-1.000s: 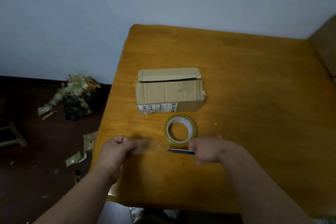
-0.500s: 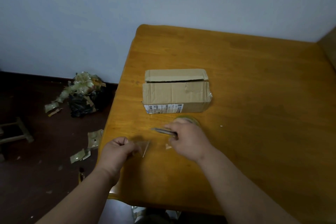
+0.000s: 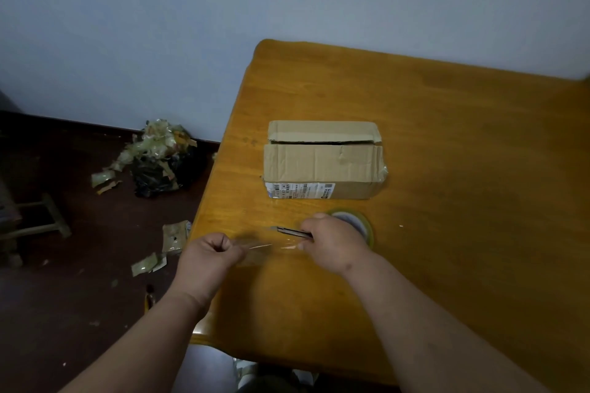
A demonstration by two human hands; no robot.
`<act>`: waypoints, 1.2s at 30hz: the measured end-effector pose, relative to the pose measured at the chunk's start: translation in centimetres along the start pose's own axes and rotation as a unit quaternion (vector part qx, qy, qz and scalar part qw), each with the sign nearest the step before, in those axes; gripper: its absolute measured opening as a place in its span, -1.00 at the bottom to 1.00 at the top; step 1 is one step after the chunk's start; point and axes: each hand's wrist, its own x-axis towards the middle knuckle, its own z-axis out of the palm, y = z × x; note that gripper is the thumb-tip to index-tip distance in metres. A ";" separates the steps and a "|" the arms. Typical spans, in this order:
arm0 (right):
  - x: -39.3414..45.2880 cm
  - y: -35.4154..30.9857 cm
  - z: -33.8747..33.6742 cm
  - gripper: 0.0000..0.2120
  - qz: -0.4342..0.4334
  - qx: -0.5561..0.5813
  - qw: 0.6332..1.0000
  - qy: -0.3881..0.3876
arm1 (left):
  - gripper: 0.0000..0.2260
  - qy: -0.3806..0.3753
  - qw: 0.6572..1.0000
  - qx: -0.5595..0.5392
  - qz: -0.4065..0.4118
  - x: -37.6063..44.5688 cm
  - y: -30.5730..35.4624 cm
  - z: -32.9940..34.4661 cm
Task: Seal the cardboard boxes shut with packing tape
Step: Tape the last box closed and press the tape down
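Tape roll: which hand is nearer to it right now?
Right. The right hand, gripping a small knife, overlaps the near-left edge of the tape roll. The left hand pinches the clear tape strip farther left, apart from the roll.

Box (image 3: 322, 161) on table (image 3: 463, 137), tape roll (image 3: 362, 223) just before it — scraps (image 3: 159, 156) on floor, left

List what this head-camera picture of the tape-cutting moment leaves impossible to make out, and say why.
- Tape roll: near part hidden behind the right hand.
- Clear tape strip: transparent and motion-blurred; whether it is cut is unclear.
- Knife: handle buried in the right hand's grip.
- Box label: print too small.
- Box contents: flaps cover them.
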 end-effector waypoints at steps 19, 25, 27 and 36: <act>0.3 1.6 0.6 -0.92 0.033 0.011 0.999 0.030 | -0.74 -0.009 1.000 0.019 0.001 1.4 3.0 1.9; 0.2 4.1 0.1 -0.94 0.074 0.047 0.995 0.055 | -0.70 0.045 0.990 -0.125 -0.037 3.2 5.8 -0.8; 0.0 4.5 0.2 -0.97 0.071 0.087 0.992 0.056 | -0.73 0.021 0.992 -0.115 -0.037 3.1 5.6 -1.4; 0.1 4.2 0.0 -0.86 0.067 0.018 0.996 0.063 | -0.70 -0.006 0.995 -0.087 -0.045 2.0 3.3 1.4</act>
